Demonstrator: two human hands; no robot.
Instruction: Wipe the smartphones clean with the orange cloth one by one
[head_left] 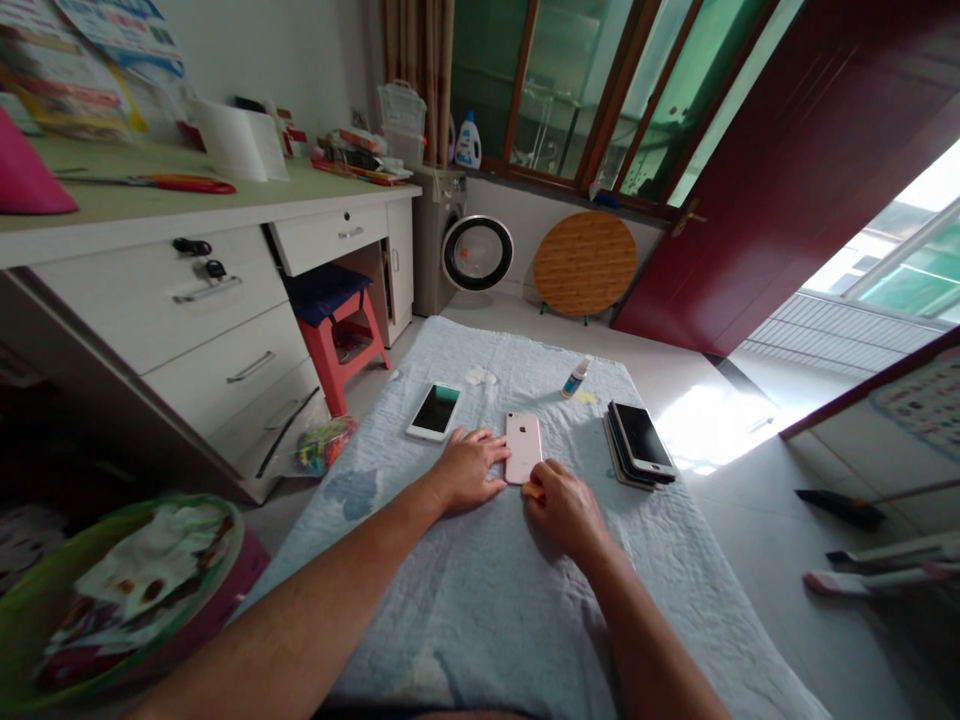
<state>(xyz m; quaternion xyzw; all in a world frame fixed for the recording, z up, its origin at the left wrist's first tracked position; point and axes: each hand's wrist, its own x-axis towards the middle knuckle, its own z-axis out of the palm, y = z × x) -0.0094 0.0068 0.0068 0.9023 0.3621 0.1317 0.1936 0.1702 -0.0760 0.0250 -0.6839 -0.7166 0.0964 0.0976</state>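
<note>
The rose-gold phone lies flat on the pale blue cloth — back up; a small yellow pad touches its near edge.

Left hand flat, palm down, right hand curled, both forearms outstretched

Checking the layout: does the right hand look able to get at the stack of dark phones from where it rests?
Probably yes. The stack of dark phones lies just right of the right hand on the towel, with only bare cloth between them.
</note>
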